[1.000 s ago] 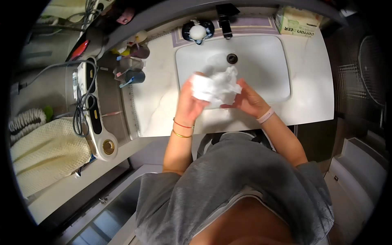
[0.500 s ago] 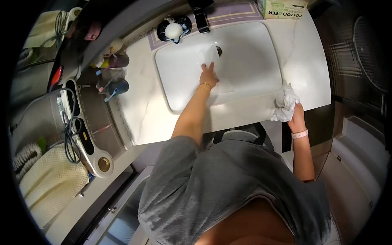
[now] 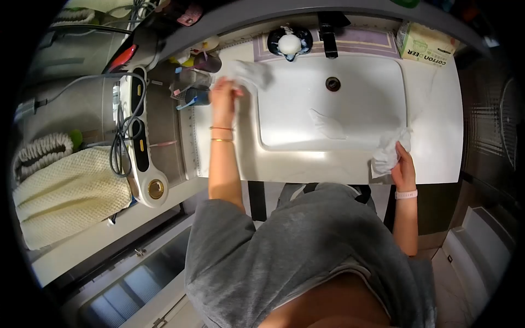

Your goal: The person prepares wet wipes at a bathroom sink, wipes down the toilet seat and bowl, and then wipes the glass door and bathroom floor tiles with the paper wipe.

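While the left arm (image 3: 223, 169) stretches forward, the right arm (image 3: 406, 221) reaches less far.
Blur hides whether the left grip (image 3: 225, 94) clamps the adjacent white sheet (image 3: 251, 74); right grip (image 3: 403, 164) clamps crumpled tissue (image 3: 386, 156).

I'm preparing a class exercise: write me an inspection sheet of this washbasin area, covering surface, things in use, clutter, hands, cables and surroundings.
Surface: pale counter around a white sink; wetness unclear.
Things in use: crumpled white wad; blurred white sheet; thin whitish piece in the sink.
Clutter: blue cup and others at left; dark dish behind the sink; printed box at back right.
Hands: right hand grips the wad; left hand is at the blurred sheet, grip unclear.
Cables: grey cable, looped, left of the counter.
Surroundings: cream towel at far left.
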Available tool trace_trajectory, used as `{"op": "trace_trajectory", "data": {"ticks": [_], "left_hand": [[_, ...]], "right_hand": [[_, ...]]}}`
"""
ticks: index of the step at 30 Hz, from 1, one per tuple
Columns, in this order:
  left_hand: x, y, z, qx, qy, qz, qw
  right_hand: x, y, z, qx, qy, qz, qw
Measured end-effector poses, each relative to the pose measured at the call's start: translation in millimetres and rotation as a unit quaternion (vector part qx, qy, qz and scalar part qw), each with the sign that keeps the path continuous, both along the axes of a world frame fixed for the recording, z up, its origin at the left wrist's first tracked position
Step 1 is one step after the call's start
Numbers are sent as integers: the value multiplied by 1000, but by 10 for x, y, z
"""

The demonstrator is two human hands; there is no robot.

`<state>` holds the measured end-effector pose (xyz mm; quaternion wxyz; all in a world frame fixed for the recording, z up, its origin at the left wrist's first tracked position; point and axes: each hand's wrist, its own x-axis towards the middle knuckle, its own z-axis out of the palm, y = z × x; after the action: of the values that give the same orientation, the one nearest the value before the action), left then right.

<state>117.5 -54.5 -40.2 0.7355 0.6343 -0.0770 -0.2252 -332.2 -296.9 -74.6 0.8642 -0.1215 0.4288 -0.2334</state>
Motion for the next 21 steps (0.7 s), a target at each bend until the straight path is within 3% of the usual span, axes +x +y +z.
{"op": "trace_trajectory", "data": {"ticks": [2,4,5,7,10,11,12,14,15,16,17,18,19,20,21], "left_hand": [[442,180,202,-76,-40,89,992],[773,195,343,-112,-82,139,981],[931,144,353,-114,-83,140,980],[1317,15,264,-94,-156,263,947],[1581,-175,228,-52,-323,239,914],[1487,-274,272,-10,-286,234,929],[1507,-359,188,-59,-295,225,927],[1212,-451,80,47,-358,191,913],[698,-599,261,148,-457,140,866],[379,-681,106,143,-462,69,872],[-307,-808,221,233,-382,-16,894],[-818,-879,111,215,-352,-123,903],[-1210,-881,-377,184,-305,-245,902],[-1641,-927,-376,150,-459,-354,801],[-1859,-985,-366,79,-398,-452,794]], "right_hand": [[182,-83,26,-88,34,88,992],[413,-125,153,-99,35,95,990],[544,-133,222,-108,34,101,988],[758,-119,323,-107,26,111,988],[933,-28,486,-110,32,103,988],[944,1,514,-125,51,117,984],[903,3,516,-136,72,129,980],[772,18,280,-122,103,132,978],[753,58,194,-107,102,116,982],[763,88,164,-94,99,100,986],[789,145,206,-69,75,97,990],[819,194,293,-39,33,107,993],[888,258,315,8,6,91,996],[932,297,319,54,-22,78,995],[914,331,233,55,-17,77,995]]}}
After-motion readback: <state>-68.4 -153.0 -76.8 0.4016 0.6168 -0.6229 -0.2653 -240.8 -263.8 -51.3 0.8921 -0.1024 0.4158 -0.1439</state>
